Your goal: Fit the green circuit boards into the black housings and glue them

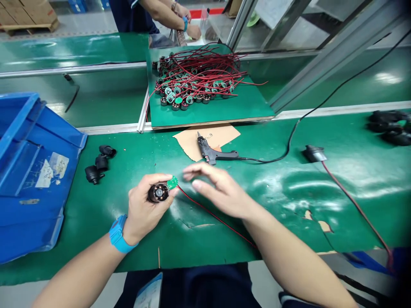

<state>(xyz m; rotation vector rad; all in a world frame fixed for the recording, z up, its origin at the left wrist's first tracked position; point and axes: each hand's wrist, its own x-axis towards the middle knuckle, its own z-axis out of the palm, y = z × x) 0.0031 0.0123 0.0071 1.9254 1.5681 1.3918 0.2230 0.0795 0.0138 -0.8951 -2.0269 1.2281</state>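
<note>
My left hand (144, 201) is closed around a black cylindrical housing (159, 193), whose open round end shows metal contacts inside. A small green circuit board (172, 182) sits at the fingertips of that hand, beside the housing. From the board a thin red wire (212, 212) runs down to the right and passes under my right forearm. My right hand (221, 188) is held just right of the board, fingers stretched out and thumb apart, with nothing in it. Beyond the hands a black glue gun (212, 152) lies on a piece of cardboard (229, 133).
A raised green board (208, 115) carries a heap of round parts with red wires (199, 77). At left stand a blue bin (48, 128) and several black fittings (102, 162). The gun's black cord (295, 128) crosses the right side, near a black plug (314, 153). Another person's arms (167, 17) show behind.
</note>
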